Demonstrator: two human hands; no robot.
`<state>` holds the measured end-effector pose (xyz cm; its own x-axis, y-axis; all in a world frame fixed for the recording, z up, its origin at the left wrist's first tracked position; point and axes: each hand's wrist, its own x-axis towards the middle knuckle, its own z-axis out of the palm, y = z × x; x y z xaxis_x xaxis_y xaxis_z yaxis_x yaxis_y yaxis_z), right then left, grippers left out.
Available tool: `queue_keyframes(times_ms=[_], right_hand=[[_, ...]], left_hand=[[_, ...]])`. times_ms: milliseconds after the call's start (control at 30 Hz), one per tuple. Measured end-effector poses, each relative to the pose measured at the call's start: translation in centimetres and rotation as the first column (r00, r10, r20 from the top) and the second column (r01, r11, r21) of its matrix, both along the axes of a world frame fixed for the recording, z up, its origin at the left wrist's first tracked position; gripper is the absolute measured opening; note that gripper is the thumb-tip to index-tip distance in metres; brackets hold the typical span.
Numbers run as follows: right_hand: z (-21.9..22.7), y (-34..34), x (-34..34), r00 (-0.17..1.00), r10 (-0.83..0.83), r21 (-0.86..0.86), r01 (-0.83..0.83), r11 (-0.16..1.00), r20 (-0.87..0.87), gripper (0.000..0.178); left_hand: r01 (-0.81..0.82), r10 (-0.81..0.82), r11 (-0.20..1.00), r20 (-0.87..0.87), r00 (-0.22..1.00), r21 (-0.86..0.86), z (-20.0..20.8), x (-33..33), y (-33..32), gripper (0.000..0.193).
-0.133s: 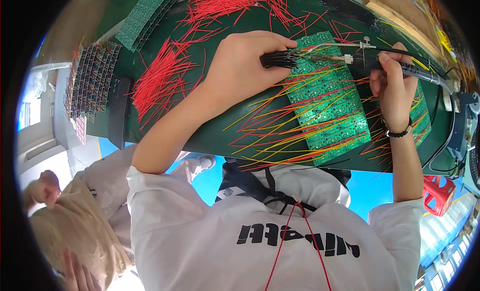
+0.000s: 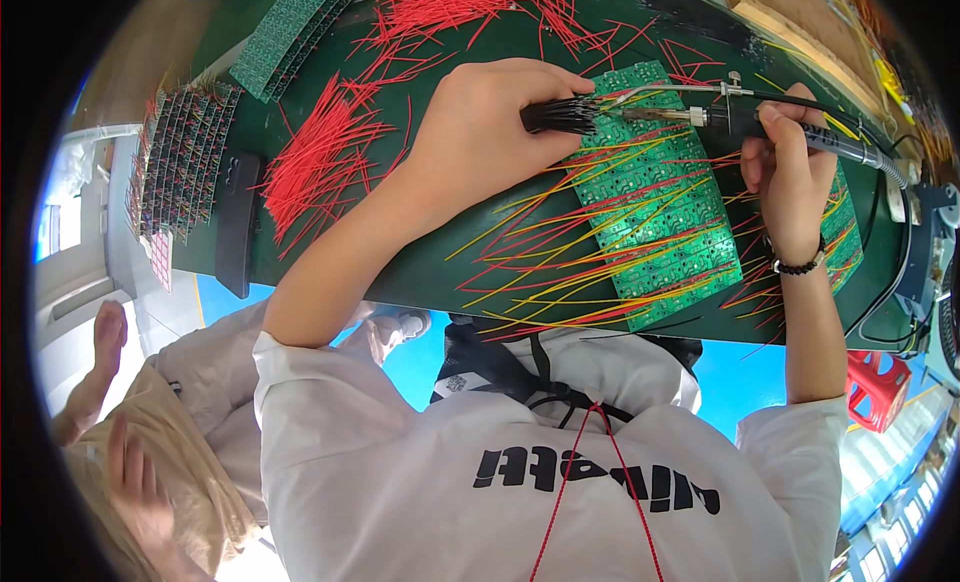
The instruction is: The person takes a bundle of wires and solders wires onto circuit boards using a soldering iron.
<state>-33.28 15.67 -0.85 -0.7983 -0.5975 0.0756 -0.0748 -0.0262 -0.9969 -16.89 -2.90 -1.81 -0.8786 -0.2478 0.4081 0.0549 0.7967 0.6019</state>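
Note:
My left hand (image 2: 485, 132) is closed around a bundle of black wires (image 2: 562, 117), whose ends point right over the top of a green circuit board panel (image 2: 668, 267). In my right hand (image 2: 795, 187) is a soldering iron (image 2: 738, 122) with a thin metal feed tube (image 2: 675, 88) clamped along it. The iron's tip points left, close to the black wire ends; whether they touch is too small to tell. Rows of red and yellow wires (image 2: 540, 267) stick out leftward from the panel. A second green panel (image 2: 842, 227) lies partly hidden behind my right wrist.
Loose red wires (image 2: 320, 162) lie in piles left and at the back. Stacked boards (image 2: 295, 32) and wired boards (image 2: 185, 162) stand at left, near a black holder (image 2: 238, 222). A wooden strip (image 2: 810, 52) lies back right. A co-worker's hands (image 2: 140, 492) show lower left.
The co-worker's hands at lower left have moved, one of them higher into view. My own hands, the iron and the black wires show hardly any shift.

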Motion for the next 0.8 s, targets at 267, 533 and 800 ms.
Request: queue_keyframes(times_ms=[267,533,800], right_hand=[[0.41,-0.14,0.00,0.999,-0.012,0.026,0.014,1.000,-0.049,0.012],[0.06,-0.01,-0.12,0.999,0.010,-0.014,-0.011,1.000,-0.032,0.021],[-0.12,0.17,-0.06,0.999,0.024,-0.033,-0.025,0.999,-0.034,0.019]], left_hand=[[-0.016,0.017,0.999,0.026,1.000,-0.042,0.38,-0.12,0.02,0.019],[-0.009,0.011,0.999,0.032,0.999,-0.039,0.71,-0.09,-0.07,0.022],[-0.015,0.017,0.998,0.032,0.999,-0.053,0.62,-0.13,0.15,0.022]])
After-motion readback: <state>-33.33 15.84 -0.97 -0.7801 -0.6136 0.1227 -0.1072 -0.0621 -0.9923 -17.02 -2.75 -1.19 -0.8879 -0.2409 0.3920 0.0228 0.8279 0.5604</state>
